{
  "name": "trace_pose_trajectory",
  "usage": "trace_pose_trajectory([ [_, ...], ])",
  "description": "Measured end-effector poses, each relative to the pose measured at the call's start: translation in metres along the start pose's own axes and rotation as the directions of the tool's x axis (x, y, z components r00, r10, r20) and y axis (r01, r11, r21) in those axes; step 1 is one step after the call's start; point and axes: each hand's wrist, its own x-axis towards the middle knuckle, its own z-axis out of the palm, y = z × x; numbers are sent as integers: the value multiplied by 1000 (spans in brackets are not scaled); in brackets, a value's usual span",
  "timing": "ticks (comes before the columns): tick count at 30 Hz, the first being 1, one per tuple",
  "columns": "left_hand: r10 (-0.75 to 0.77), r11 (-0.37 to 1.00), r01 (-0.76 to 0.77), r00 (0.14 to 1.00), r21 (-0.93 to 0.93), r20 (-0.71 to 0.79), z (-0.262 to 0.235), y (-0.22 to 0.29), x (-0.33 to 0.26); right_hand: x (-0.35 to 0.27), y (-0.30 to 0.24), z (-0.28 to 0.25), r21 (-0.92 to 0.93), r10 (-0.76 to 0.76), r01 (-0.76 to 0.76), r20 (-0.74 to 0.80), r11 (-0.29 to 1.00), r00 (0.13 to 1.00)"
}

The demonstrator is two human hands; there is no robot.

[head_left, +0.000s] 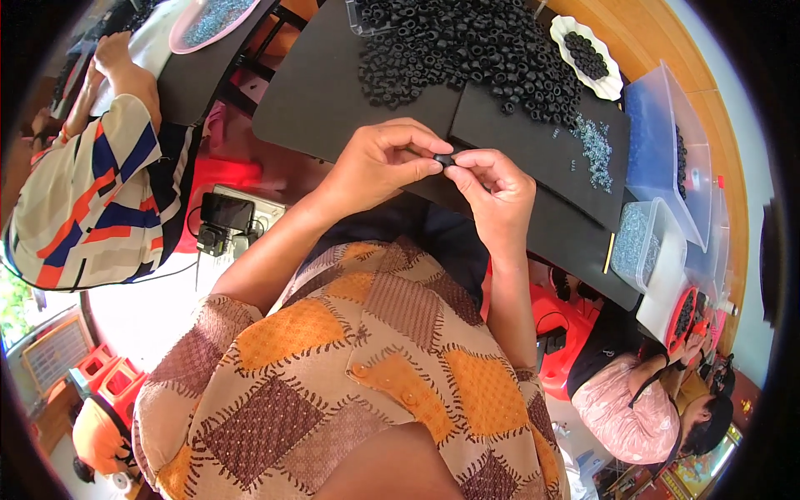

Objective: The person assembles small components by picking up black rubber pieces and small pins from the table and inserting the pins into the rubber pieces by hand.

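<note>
Over the near edge of the dark table, my two hands meet at one small black rounded part [445,159]. My left hand [375,164] pinches it between thumb and fingertips. From the other side, the thumb and forefinger of my right hand [500,193] press on it too. Fingertips cover much of the part, so its exact kind is unclear. Beyond my hands lies a large heap of small black ring-shaped parts [467,46]. A scatter of tiny pale-blue clear pieces [596,154] rests on a dark board [525,142] to the right.
At the right stand a clear bin [654,150], a tub of pale-blue pieces [635,242] and a white scalloped dish [612,83] of black parts. A thin yellow stick [608,253] lies near the table edge. Other people sit at both sides, near red stools [560,333].
</note>
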Motion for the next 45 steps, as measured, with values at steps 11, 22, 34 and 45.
trace_pose_trajectory([
  [11, 11, 981, -13, 1000, 195, 10, -4, 1, 2, -2, 11, 9, 253, -43, 40, 7, 967, 999],
  [22, 11, 913, -22, 1000, 408, 29, -14, -3, 11, 6, 16, 27, -56, 20, -22, -44, 998, 999],
  [34, 28, 878, -18, 1000, 478, -12, -13, -8, 12, 12, 14, 27, -307, -120, 114, 1, 945, 993],
  [45, 99, 836, -107, 994, 538, 44, -11, -11, 14, 17, 2, 17, -221, 37, -20, 72, 975, 997],
])
